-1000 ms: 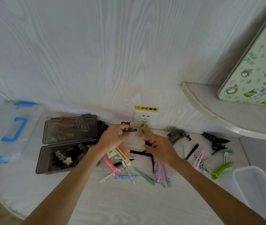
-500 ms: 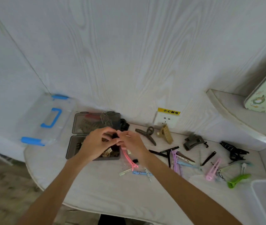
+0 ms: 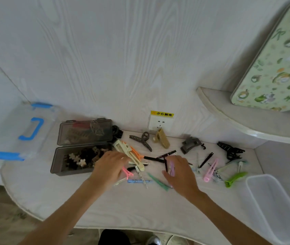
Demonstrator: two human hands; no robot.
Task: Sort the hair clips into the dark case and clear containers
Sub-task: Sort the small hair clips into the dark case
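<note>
— Nearest the camera, what shows?

— Two bare forearms reach forward over a pale counter (image 3: 105,214). The left hand (image 3: 109,169) hovers palm down, fingers relaxed and spread, its grip holding nothing; it lies over the near end of a pile of hair clips (image 3: 140,167). The right hand (image 3: 179,172) is also palm down with fingers loosely spread above the pile, beside a lilac clip (image 3: 171,167); whether it touches the clip, I cannot tell.

— And the containers?

— At the right edge, close by, stands a clear tub (image 3: 275,207). To the left of the left hand lies the dark case (image 3: 69,161), lid open, with small dark and cream clips inside. Further left is a clear box (image 3: 22,131) with blue handle and latches.

— What lies beyond the hands?

— More clips scattered: a pink clip (image 3: 210,169) and a green clip (image 3: 235,178) to the right, then a grey claw clip (image 3: 141,140), a tan claw clip (image 3: 161,139), another dark grey claw (image 3: 191,145) and a black claw (image 3: 230,150) near the wall. Behind them sits a wall socket (image 3: 160,122) under a yellow label.
</note>
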